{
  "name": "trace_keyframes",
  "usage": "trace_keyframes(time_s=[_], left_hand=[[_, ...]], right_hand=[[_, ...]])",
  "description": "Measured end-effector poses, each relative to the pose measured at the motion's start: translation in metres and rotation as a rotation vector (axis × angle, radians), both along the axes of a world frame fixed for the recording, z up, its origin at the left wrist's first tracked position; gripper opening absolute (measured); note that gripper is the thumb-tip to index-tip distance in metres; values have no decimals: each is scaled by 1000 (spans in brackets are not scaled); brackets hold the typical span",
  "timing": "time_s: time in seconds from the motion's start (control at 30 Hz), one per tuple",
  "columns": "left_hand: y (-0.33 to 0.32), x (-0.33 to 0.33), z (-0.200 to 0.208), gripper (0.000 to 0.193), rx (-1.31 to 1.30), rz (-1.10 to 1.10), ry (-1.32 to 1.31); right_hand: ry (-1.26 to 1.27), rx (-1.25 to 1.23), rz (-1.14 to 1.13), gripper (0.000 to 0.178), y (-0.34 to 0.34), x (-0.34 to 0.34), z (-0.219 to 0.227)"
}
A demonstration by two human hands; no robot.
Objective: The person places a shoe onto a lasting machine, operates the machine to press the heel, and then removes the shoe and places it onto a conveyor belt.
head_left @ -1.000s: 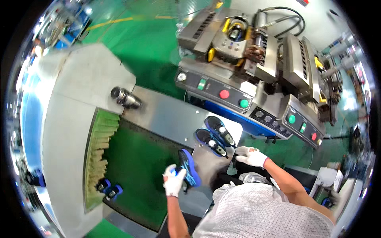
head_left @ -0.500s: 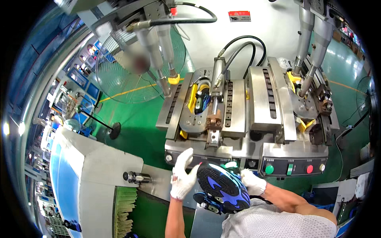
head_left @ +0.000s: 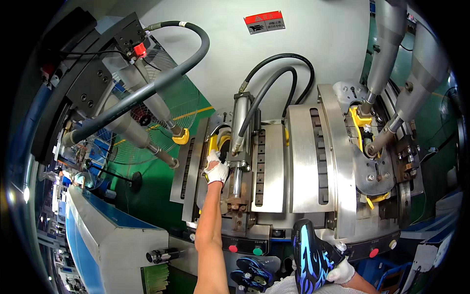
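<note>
My left hand point(head_left: 216, 169), in a white glove, reaches into the left press station point(head_left: 235, 188), beside a yellow pad point(head_left: 213, 143). Its fingers bend down into the fixture, and what they close on is hidden behind the glove and the metal cylinder. Low in the view, my right hand point(head_left: 341, 272), also gloved, grips a black shoe point(head_left: 306, 252) with a blue and teal flame pattern. That shoe stands toe up near my body, its upper in sight. A similar patterned shoe point(head_left: 252, 272) lies to its left, below the control panel.
The right press station point(head_left: 374, 174) has its metal rods lowered onto yellow pads. Black hoses point(head_left: 279, 56) arch over the middle. Red and green buttons point(head_left: 257, 251) line the front panel. A white and blue machine point(head_left: 112, 230) with a green brush point(head_left: 155, 279) stands at the left.
My left hand has left the side of the held shoe and gone forward into the left station. The shoe in my right hand has turned from sole showing to upper showing. The view has shifted forward.
</note>
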State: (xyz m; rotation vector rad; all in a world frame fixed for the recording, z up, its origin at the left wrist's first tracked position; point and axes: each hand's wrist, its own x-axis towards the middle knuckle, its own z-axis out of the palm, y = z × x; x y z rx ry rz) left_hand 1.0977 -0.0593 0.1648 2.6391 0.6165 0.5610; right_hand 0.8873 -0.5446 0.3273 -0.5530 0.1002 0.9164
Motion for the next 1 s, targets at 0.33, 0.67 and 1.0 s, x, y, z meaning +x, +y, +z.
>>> trace_keyframes(time_s=[0.33,0.67,1.0], left_hand=[[13,-95,154,70,-189,62,-108],[-53,-432,126,71,-409,468,-168],[-161,-637,-39,64,-400,999,379]], right_hand=[[-136,-577,20,63,50,2,-25],[-284,-244,22,17,336,130,-20],[-1131,-1681,29,26,440,369,-259]])
